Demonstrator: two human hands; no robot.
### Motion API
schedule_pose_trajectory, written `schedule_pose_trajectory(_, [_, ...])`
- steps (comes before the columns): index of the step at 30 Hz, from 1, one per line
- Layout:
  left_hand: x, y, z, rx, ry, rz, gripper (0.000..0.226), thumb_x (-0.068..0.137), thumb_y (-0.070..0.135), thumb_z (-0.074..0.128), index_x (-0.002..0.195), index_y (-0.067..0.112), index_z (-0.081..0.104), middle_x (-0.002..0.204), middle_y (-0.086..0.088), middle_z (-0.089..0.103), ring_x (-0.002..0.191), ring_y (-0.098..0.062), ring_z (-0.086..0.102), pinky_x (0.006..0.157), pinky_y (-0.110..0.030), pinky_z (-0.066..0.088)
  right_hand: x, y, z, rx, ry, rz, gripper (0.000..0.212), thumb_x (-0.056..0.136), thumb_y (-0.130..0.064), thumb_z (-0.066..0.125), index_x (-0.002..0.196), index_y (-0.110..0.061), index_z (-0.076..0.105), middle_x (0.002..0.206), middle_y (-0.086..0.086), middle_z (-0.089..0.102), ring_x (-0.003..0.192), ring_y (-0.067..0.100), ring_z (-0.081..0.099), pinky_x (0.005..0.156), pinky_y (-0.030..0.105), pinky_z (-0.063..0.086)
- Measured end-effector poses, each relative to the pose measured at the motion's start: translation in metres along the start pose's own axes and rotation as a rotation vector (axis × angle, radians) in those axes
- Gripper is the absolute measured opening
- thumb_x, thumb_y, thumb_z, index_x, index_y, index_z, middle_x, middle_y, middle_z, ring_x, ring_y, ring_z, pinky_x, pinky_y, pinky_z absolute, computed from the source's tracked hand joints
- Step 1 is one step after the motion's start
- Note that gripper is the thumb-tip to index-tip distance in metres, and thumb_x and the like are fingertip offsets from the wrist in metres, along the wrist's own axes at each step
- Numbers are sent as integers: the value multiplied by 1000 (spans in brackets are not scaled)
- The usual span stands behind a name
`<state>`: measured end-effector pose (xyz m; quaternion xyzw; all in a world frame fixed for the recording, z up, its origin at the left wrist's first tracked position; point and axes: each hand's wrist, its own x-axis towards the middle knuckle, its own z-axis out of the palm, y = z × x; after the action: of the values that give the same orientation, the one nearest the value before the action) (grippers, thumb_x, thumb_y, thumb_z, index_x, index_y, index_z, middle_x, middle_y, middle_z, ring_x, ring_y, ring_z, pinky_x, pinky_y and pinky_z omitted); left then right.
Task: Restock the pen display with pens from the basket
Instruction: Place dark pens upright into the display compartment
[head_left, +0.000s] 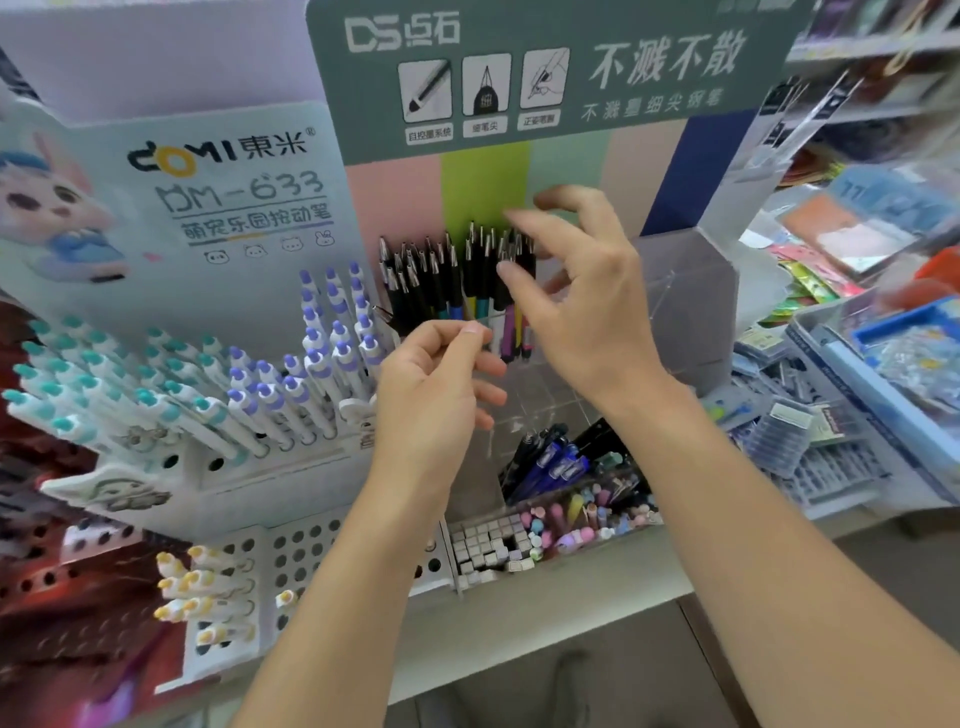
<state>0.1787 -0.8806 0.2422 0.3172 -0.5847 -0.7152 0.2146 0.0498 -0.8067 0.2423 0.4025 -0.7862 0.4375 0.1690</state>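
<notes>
A clear acrylic pen display (685, 291) stands under a green header card, and its left compartment holds several black pens (441, 275) with silver tips up. My left hand (436, 389) is at the front rim of that compartment, thumb and forefinger pinched together at the rim; whether they also hold a pen is hidden. My right hand (576, 301) hovers over the right side of the pen bunch, fingers spread and bent, holding nothing I can see. Lower compartments hold blue and black pens (556, 462).
To the left is a white stand of teal and purple click pens (218, 384), with yellow-capped ones (202, 592) below. Pastel erasers (571, 525) fill a front tray. On the right, a grey-blue basket (821, 343) and packaged stationery crowd the shelf.
</notes>
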Motion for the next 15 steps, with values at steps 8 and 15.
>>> schedule_pose_trajectory(8, [-42, -18, 102, 198, -277, -27, 14, 100, 23, 57, 93, 17, 67, 68, 4, 68, 52, -9, 58, 45, -19, 41, -82, 42, -120, -32, 105, 366, 31, 89, -21, 74, 120, -18, 69, 110, -8, 64, 83, 10, 64, 74, 24, 55])
schedule_pose_trajectory(15, [-168, -89, 285, 285, -705, -161, 13, 98, 18, 60, 85, 14, 61, 63, -1, 64, 48, -13, 53, 43, -21, 36, -256, 117, -314, -163, 287, 856, 5, 87, -21, 77, 91, -21, 76, 74, -14, 68, 64, -6, 60, 62, 8, 44])
